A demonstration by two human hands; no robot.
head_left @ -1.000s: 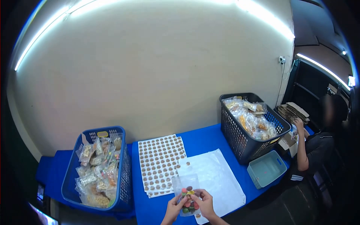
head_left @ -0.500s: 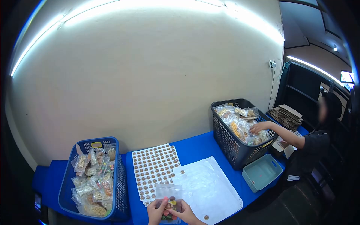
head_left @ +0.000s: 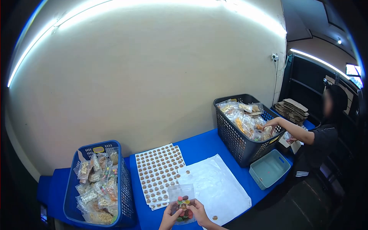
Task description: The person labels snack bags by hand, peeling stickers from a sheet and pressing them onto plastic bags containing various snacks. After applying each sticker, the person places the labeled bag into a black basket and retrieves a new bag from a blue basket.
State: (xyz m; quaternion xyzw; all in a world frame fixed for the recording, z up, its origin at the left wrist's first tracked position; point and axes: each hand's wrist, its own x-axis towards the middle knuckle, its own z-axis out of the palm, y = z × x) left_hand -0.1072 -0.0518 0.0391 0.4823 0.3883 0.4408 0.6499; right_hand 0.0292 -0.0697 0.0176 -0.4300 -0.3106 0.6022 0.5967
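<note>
Low in the view, a clear plastic pouch (head_left: 181, 190) of colourful round candies is held upright between both hands. My left hand (head_left: 170, 217) grips its left side, thumb across the front. My right hand (head_left: 199, 215) holds the right side, its thumb beside a round brown sticker (head_left: 184, 206) on the pouch front. Behind the pouch lie sheets of round stickers (head_left: 159, 168) in rows. To the right is a mostly bare white backing sheet (head_left: 216, 191) with a few stickers left on it.
A blue basket (head_left: 124, 184) of snack pouches stands at left. At right is a dark basket (head_left: 245, 153) of pouches, with a co-worker's hand (head_left: 273, 124) in it. Nearby are a grey-green bin (head_left: 264, 180) and stacked flat cardboard (head_left: 293, 109). A wall (head_left: 153, 88) rises behind the table.
The pouch now faces me more squarely, and its round sticker shows clearly between my thumbs. The co-worker's hand has moved toward the right side of the dark basket.
</note>
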